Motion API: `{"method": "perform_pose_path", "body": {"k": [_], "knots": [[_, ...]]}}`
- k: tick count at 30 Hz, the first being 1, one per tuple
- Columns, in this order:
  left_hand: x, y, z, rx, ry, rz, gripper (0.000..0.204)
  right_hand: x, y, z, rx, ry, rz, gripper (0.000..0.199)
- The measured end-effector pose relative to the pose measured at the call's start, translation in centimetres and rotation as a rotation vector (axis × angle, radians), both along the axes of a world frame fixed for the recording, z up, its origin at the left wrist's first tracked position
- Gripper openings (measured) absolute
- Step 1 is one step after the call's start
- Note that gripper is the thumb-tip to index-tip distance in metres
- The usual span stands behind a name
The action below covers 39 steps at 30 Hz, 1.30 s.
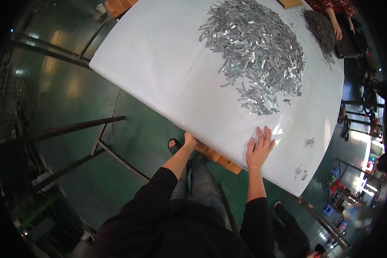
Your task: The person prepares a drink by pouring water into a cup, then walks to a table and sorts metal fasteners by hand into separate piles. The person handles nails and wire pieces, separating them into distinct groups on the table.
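Braced at a broad white tabletop, apparently for steadiness: right hand laid palm down close to the near edge, fingers open and slightly spread, gripping nothing. Tucked against the rim farther left: left hand, fingers mostly lost at the table's underside, perhaps hooked there for support; impossible to tell the spread of those fingers or any grip.

Heaped from just beyond the right fingertips to well ahead of both hands: a large pile of slim silver metal pieces, touched by neither hand, probably left loose in mid-table for easy reach. Set apart to the right of the right hand: a small cluster and, closer to the near edge, a few strays, perhaps kept clear of the main heap on purpose.

Glimpsed far beyond the right hand, at the table's far right: a co-worker's hand between a darker heap and a black tray, likely drawn close for convenience.

Smooth and pale beneath the right palm, with a glossy patch catching light beside the fingertips. Jutting from under the edge between the hands: a wooden board. Spread below: green floor, cracked left of the left hand, with dark metal frames alongside. Visible behind the right forearm: another person's dark trousers.
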<state>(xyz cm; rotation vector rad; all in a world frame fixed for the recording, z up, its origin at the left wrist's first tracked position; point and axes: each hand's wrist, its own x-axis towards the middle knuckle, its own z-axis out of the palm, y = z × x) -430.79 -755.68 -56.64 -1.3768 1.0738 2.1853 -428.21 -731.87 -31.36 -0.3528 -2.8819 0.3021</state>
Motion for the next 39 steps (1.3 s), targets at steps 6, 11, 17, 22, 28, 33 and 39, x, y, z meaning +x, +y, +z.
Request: {"method": "perform_pose_path", "body": {"k": [6, 11, 17, 22, 28, 33, 39], "knots": [[-5.9, -13.2, 4.6, -0.603, 0.147, -0.521, 0.024, -0.3, -0.3, 0.3, -0.019, -0.013, -0.025, 0.041], [-8.4, -24.9, 5.5, -0.676, -0.038, -0.463, 0.037, -0.3, -0.5, 0.6, -0.019, -0.034, -0.035, 0.042], [-6.8, -35.2, 6.0, -0.867, -0.159, -0.477, 0.036, -0.3, -0.2, 0.3, 0.011, -0.064, -0.02, 0.044], [-5.1, -35.1, 8.1, -1.065, -0.035, -0.619, 0.036, -0.2, -0.4, 0.3, 0.033, -0.091, -0.018, 0.045], [-3.0, -32.1, 13.9, -1.239, 0.088, -0.989, 0.061, 0.2, -0.2, -0.1, 0.012, -0.052, 0.003, 0.045], [3.1, -29.0, 15.4, -1.178, 0.02, -0.93, 0.053, 0.3, 0.2, -0.8, 0.005, 0.014, 0.005, 0.048], [9.0, -16.8, 17.3, -1.294, 0.348, -0.473, 0.037, 0.9, 1.4, -0.1, -0.125, 0.011, 0.077, 0.05]]}}
